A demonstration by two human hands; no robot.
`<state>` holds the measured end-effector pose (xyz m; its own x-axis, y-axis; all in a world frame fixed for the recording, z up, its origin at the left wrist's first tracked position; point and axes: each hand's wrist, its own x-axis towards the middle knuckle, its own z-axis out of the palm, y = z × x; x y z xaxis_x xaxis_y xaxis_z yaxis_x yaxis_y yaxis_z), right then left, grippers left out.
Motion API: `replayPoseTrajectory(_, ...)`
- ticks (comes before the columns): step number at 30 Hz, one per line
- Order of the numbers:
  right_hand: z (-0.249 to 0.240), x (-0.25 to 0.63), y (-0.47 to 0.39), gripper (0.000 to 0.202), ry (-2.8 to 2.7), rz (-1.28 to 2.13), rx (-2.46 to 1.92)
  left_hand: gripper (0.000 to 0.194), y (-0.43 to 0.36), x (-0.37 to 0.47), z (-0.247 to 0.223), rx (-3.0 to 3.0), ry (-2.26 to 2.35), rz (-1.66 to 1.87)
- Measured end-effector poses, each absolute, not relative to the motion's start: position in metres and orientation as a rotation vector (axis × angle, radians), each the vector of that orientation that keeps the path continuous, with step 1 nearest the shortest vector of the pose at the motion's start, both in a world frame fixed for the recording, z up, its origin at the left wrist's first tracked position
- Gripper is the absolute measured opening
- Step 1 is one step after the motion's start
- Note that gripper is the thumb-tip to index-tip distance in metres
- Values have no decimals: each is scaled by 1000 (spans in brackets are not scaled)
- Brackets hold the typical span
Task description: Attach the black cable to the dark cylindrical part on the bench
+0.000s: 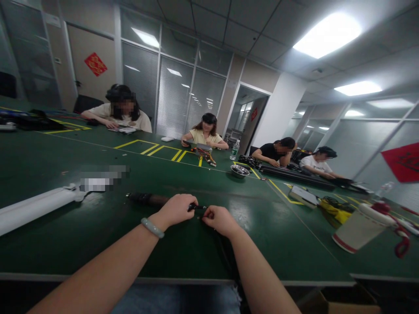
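Observation:
A dark, rod-like tool (147,199) lies across the green table (108,244), its metal tip toward the left. My left hand (178,210), with a pale bangle at the wrist, is closed around the tool's right end. Close beside it, my right hand (218,219) pinches at the thin dark piece that sticks out of that end; its fingertips are too small to make out fully. A dark cable (224,253) runs from near my right hand down toward the table's front edge.
On the left lies a long white tube-like object (39,207). A metal bowl (240,171) and a bottle (235,150) stand beyond my hands. At the right are a white cup-like container (362,226) and a yellow bundle (335,211). Several people sit across the table.

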<state>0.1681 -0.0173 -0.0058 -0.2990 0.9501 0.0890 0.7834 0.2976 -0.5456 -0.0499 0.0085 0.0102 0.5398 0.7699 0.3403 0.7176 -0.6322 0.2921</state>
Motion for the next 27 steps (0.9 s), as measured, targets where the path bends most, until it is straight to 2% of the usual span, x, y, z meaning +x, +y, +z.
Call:
replayPoseTrajectory(17, -9, 167, -15, 13, -1896, 648, -1299, 21, 14, -47, -1, 2677, 1184, 719)
replayPoseTrajectory(27, -10, 167, -16, 8, -2049, 537, -1495, 19, 2, -31, 2, 2692, 1192, 722)
